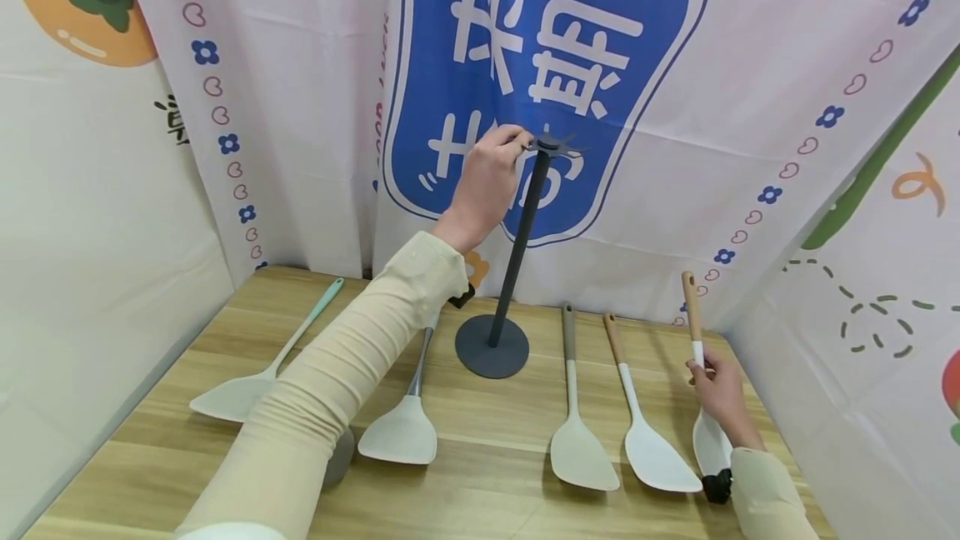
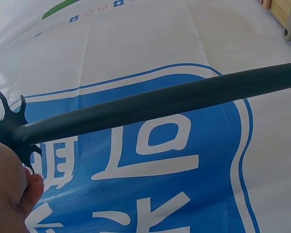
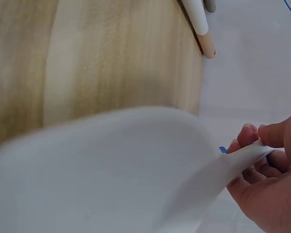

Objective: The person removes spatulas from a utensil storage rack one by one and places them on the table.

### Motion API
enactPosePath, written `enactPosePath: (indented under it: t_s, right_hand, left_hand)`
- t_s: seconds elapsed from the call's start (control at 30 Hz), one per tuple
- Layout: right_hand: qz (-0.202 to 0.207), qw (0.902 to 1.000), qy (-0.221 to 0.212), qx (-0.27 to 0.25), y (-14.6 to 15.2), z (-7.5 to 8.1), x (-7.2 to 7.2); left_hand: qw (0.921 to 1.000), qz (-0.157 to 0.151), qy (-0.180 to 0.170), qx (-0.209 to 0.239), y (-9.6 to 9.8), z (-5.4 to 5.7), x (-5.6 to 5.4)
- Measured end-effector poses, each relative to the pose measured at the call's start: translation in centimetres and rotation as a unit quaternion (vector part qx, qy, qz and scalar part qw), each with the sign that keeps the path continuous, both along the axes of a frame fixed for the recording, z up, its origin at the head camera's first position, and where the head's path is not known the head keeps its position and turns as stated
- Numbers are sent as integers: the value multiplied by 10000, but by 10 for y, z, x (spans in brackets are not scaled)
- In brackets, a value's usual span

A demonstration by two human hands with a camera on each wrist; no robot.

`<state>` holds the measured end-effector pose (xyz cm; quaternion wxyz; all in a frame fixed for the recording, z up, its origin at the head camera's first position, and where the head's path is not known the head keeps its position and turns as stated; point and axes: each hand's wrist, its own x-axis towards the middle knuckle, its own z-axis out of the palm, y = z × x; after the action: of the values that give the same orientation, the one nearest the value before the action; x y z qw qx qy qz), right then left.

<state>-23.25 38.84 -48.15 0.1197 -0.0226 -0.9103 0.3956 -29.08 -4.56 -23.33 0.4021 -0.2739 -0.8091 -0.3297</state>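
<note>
A dark utensil stand (image 1: 519,252) rises from a round base, with a ring of hooks at its top. My left hand (image 1: 489,177) pinches one of those hooks on the left side; in the left wrist view the fingertips (image 2: 35,187) are at the hook ring (image 2: 12,131). On the right, my right hand (image 1: 722,394) grips a white spatula (image 1: 691,307) by the neck, its wooden handle end pointing up and away. The spatula's broad white blade (image 3: 102,170) fills the lower part of the right wrist view, tilted over the table.
Beside the held one lie a white wooden-handled spatula (image 1: 660,452) and a beige one (image 1: 581,452). Left of the stand are a metal-necked spatula (image 1: 399,432) and a mint-handled one (image 1: 232,398). A grey utensil (image 1: 341,457) is partly under my left arm. Printed cloth hangs behind the table (image 1: 480,498).
</note>
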Motion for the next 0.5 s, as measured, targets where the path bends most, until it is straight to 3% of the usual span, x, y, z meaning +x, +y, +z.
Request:
enactPosePath:
  t_s: [0.17, 0.5]
  right_hand:
    - [-10, 9994, -314, 138, 0, -3, 0]
    - [-46, 9985, -498, 209, 1, -9, -3]
  left_hand:
    - [10000, 20, -6, -21, -1, 0, 0]
    - [10000, 33, 60, -64, 0, 0, 0]
